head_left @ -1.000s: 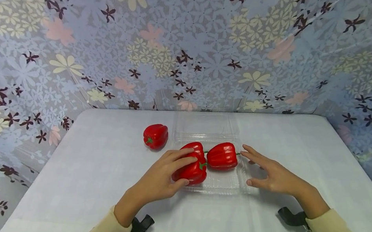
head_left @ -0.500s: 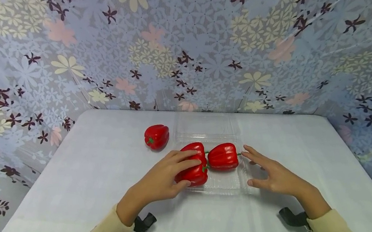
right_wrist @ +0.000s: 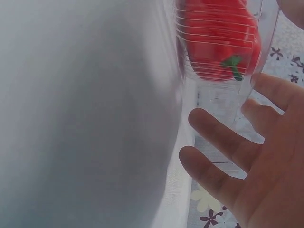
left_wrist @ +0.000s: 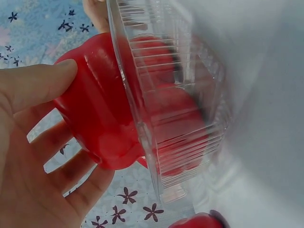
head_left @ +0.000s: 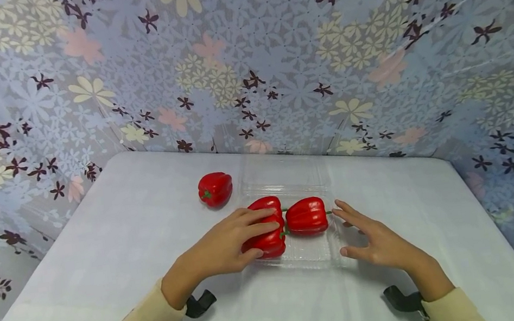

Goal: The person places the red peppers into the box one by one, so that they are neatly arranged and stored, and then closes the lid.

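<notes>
Left hand [head_left: 225, 247] nearer: thumb on near side, fingers across far side, gripping red pepper [left_wrist: 102, 104] over left end of clear container [head_left: 311, 250]. Gripped pepper largely above rim; long axis left to right, stem toward right hand [head_left: 372, 241]. Right hand's fingers spread at container's right edge; whether fingertip touches rim, hard to tell. Another pepper [head_left: 306, 216] inside, between hands. Open lid [head_left: 283, 172] behind; loose pepper [head_left: 216, 188] beyond left hand on counter [head_left: 145, 209]. Open room upward, also in front of container.
</notes>
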`<state>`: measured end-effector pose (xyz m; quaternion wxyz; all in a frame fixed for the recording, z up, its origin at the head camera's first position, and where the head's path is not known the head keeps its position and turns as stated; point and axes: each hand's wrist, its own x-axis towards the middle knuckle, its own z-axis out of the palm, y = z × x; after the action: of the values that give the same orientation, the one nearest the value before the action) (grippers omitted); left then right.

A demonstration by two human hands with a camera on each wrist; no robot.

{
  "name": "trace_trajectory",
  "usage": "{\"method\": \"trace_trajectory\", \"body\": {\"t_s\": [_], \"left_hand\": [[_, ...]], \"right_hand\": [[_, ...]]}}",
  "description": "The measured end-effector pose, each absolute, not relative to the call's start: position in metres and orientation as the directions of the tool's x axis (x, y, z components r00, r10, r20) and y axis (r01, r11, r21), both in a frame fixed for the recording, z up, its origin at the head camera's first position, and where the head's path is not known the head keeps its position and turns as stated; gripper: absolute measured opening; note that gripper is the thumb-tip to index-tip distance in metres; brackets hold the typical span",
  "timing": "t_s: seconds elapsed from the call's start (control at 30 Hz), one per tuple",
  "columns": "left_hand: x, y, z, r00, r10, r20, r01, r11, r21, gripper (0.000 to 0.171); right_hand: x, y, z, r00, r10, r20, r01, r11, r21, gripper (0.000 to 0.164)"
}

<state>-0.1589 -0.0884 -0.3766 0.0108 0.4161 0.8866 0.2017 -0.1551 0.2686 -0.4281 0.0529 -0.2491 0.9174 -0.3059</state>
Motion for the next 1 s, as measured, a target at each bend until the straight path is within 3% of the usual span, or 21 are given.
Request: {"method": "trace_trajectory", "body": {"t_s": [1.0], "left_hand": [[-0.156,-0.081,-0.365,-0.67,0.741,0.043,0.718,0.632,0.292,0.057]], "right_hand": [[-0.158,0.269,-0.429,-0.868,-0.494,0.053,-0.428,0.688,-0.586,0.079]]}}
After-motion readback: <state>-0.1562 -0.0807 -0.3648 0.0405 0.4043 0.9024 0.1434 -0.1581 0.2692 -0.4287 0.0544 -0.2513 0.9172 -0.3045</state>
